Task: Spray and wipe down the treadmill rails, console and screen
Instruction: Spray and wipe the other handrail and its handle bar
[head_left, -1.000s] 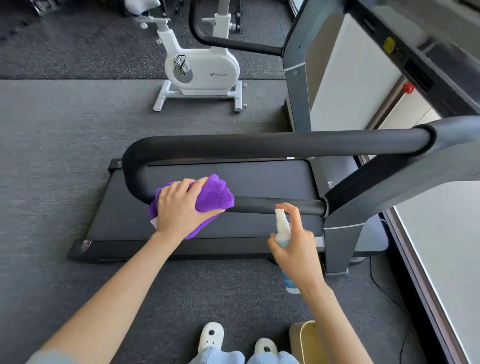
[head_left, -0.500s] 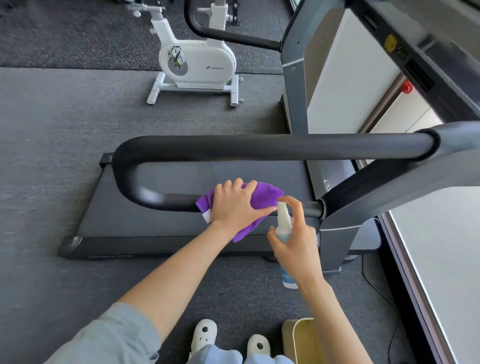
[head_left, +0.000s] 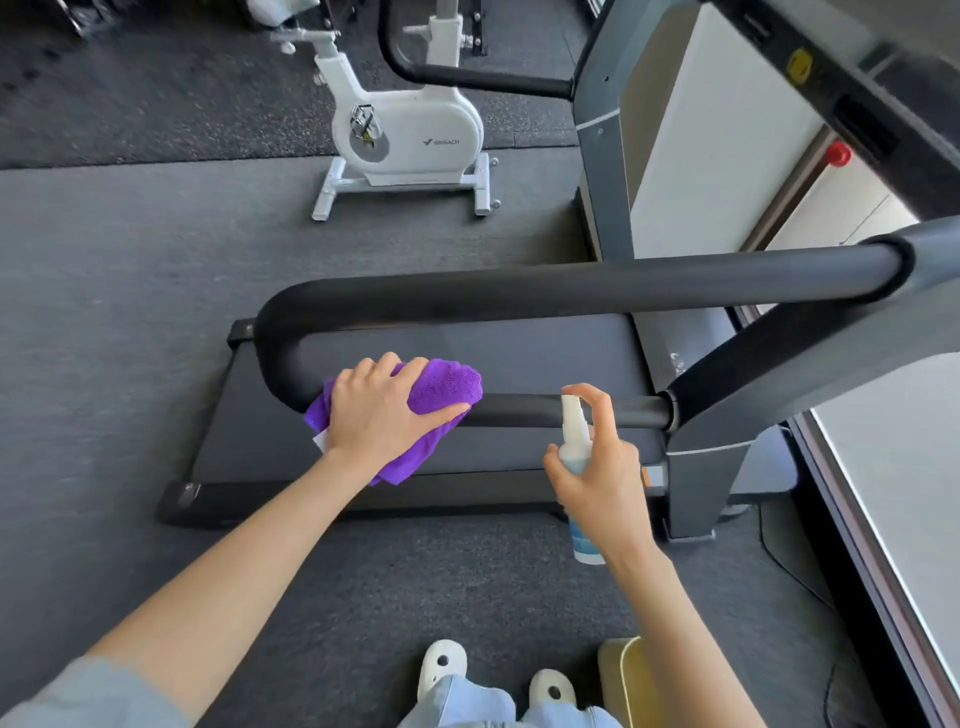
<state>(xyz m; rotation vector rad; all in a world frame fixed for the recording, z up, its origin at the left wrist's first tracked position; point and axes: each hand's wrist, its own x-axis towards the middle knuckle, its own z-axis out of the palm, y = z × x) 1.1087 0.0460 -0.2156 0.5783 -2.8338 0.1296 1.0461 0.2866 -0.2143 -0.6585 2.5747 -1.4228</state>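
The left hand (head_left: 382, 415) clasps a purple cloth (head_left: 441, 387) around the lower rail (head_left: 524, 410); the right hand (head_left: 602, 478) grasps the spray bottle (head_left: 574, 436).

Brightly and evenly lit by daylight from the right, off a pale panel (head_left: 893, 467). Soft sheen along the black rail (head_left: 571, 291); faint shadows only on the grey floor (head_left: 104, 312). Sharp in the centre, slightly smeared toward the top corners. Straight lines bowed by wide-angle distortion at the edges.
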